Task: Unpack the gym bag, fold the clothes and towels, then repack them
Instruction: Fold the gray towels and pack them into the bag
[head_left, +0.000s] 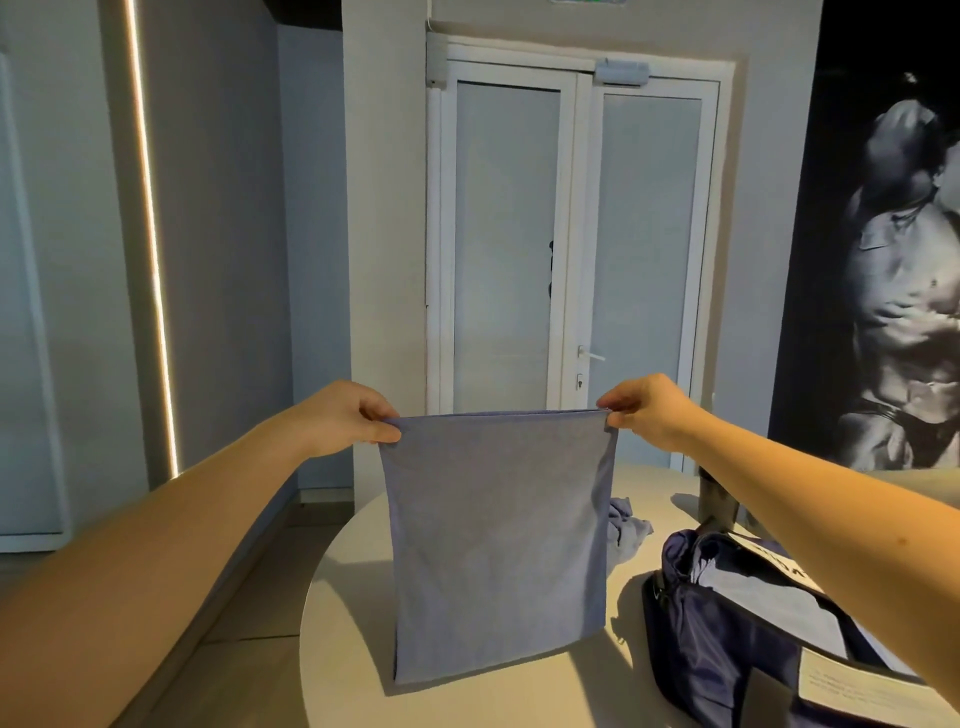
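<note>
A light blue towel (498, 540) hangs doubled over in the air, its lower edge resting on the round white table (358, 675). My left hand (349, 415) pinches its top left corner and my right hand (647, 410) pinches the top right corner, stretching the top edge taut. The dark navy gym bag (727, 639) lies open on the table at the right, with pale fabric and a printed paper visible inside. A crumpled light garment (626, 530) lies on the table behind the towel, partly hidden by it.
A dark upright object (719, 499) stands at the table's far right. Behind the table is a white double door (571, 249). A lit strip (153, 249) runs down the left wall and a large poster (904, 291) covers the right wall.
</note>
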